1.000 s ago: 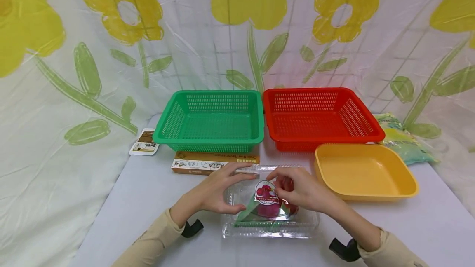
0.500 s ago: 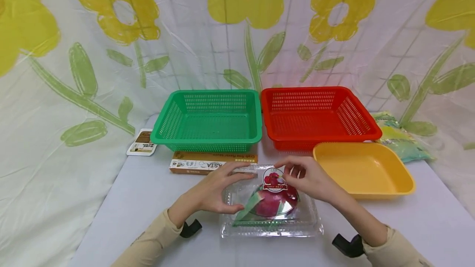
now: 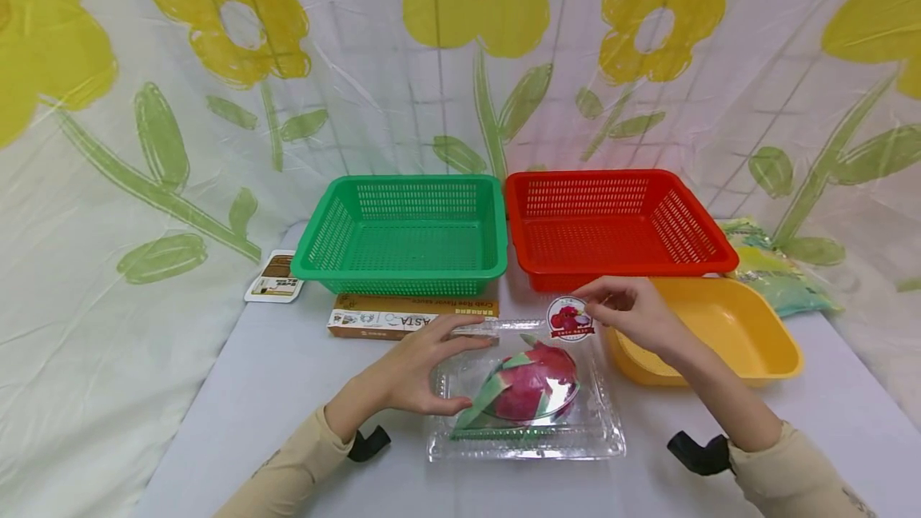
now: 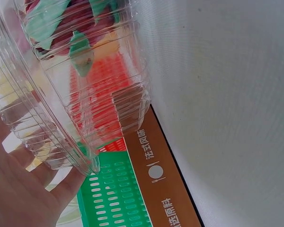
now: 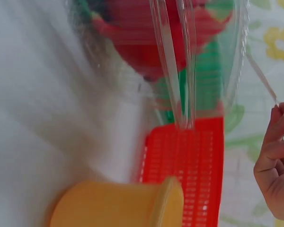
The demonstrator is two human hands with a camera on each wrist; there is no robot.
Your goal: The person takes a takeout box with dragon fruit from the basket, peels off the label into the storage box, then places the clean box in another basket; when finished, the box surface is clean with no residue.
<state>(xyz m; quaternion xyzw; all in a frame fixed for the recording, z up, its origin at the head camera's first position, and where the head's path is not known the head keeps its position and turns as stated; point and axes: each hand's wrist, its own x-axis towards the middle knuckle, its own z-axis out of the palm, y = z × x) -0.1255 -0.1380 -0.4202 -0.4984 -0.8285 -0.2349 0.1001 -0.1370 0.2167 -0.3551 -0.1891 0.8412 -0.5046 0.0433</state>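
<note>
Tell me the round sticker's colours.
The sticker is white with a red fruit picture and a red banner, clearest in the head view.

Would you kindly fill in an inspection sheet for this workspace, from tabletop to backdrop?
Surface: white tabletop, with things standing and lying on it.
Job's things: dragon fruit inside a clear plastic clamshell box; round printed label at the box's far right corner.
Clutter: green basket, red basket, yellow tub, pasta box, small packet, partly hidden plastic bag.
Left hand: fingers and thumb spread at the clamshell's left side.
Right hand: pinches the label.
Cables: nothing seen.
Surroundings: hanging cloth printed with yellow flowers.
</note>
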